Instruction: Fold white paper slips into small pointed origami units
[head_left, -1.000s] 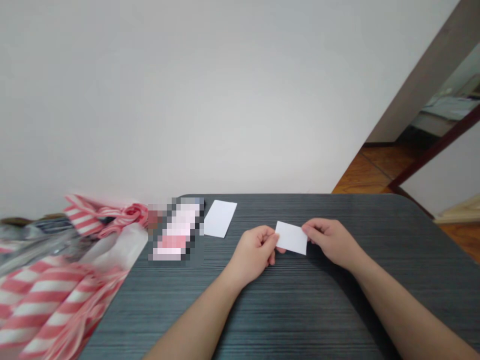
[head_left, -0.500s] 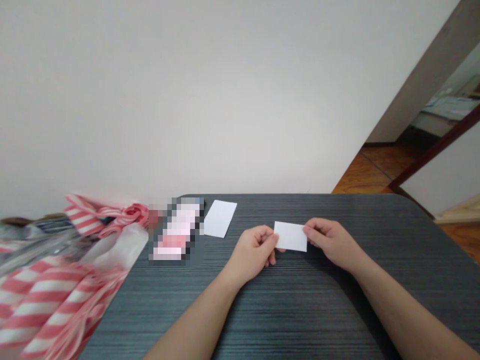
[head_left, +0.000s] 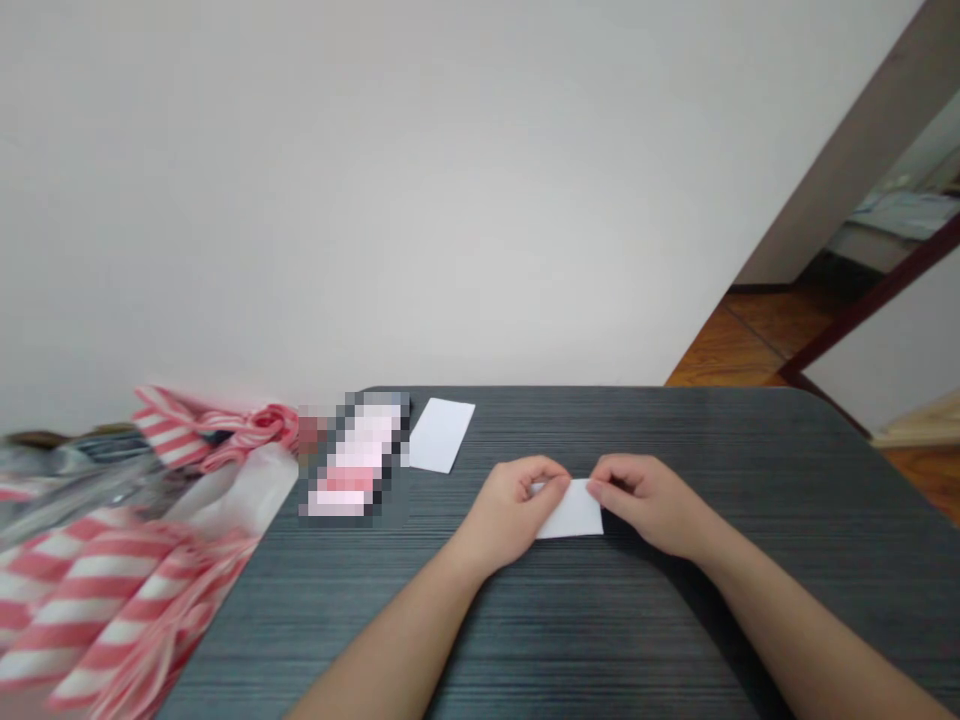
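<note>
A small white piece of paper [head_left: 573, 512] is pinched along its far edge between my two hands, over the dark tabletop. My left hand [head_left: 517, 505] grips it at the upper left, with the thumb and fingers covering that corner. At the upper right, my right hand [head_left: 641, 500] pinches it between thumb and forefinger. Both hands are closed, their fingertips close together. Another white sheet of paper [head_left: 441, 436] lies flat farther back, left of my hands. Fingers hide part of the held paper.
A blurred-out, phone-like flat object [head_left: 360, 450] lies at the left of the dark table [head_left: 675, 640]. Red-and-white striped cloth [head_left: 97, 590] and clear plastic are heaped beyond the left edge. A white wall [head_left: 480, 200] stands behind; wooden floor [head_left: 750, 330] shows at right.
My hands have come closer together along the paper's far edge. The paper has shifted a little toward me, and its near edge now hangs below the fingers.
</note>
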